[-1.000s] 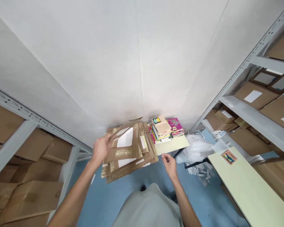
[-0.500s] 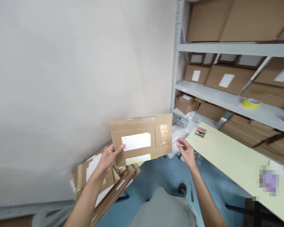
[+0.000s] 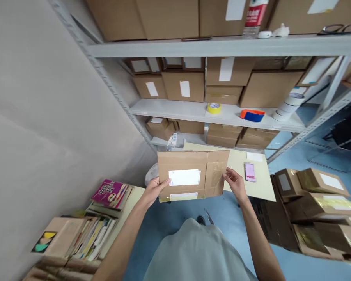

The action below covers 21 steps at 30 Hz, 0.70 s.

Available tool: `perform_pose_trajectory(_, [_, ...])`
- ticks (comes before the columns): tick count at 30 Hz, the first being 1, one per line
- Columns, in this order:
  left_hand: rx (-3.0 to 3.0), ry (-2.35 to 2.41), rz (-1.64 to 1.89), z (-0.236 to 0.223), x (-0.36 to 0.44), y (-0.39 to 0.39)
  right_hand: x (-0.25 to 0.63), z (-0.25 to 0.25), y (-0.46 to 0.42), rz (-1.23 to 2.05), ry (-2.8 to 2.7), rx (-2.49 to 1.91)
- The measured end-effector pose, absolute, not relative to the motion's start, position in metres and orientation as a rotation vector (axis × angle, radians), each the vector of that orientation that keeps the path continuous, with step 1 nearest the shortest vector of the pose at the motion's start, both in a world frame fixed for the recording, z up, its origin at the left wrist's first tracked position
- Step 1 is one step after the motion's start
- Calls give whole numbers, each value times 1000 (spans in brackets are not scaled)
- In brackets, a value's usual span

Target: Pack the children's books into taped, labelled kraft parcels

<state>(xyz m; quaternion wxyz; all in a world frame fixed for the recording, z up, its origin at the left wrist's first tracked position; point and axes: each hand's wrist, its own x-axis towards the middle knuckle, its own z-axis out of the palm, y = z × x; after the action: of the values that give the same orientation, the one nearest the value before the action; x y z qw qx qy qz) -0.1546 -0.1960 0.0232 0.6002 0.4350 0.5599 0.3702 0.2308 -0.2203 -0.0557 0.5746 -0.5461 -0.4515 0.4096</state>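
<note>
A flattened brown cardboard mailer (image 3: 193, 164) with a white label and shiny tape hangs in front of me at chest height. My left hand (image 3: 155, 189) grips its lower left edge, thumb on the front face. My right hand (image 3: 234, 183) pinches its right edge. Behind it lies a pale yellow table (image 3: 263, 183) with a small pink booklet (image 3: 249, 171) on it.
A grey metal shelf (image 3: 222, 113) holds cardboard boxes, a yellow tape roll (image 3: 214, 108), a red-and-blue tape holder (image 3: 252, 115) and white rolls. Taped boxes (image 3: 316, 207) pile up at the right. Books (image 3: 105, 210) are stacked on a low table at the left.
I have turned right, from the wall toward the shelves. My left hand lifted the mailer off the pile, and my right hand has now taken hold of its right edge.
</note>
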Motion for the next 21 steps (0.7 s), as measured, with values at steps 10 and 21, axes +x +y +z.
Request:
perform_pose_trajectory(10, [1302,1255,785,-64,-63,-111,294,-115,-216,837,-965,-1480])
perform_pose_trajectory(21, [1520,1245,615,-168,-22,-35,312,-166,-177,722,-939,-1838])
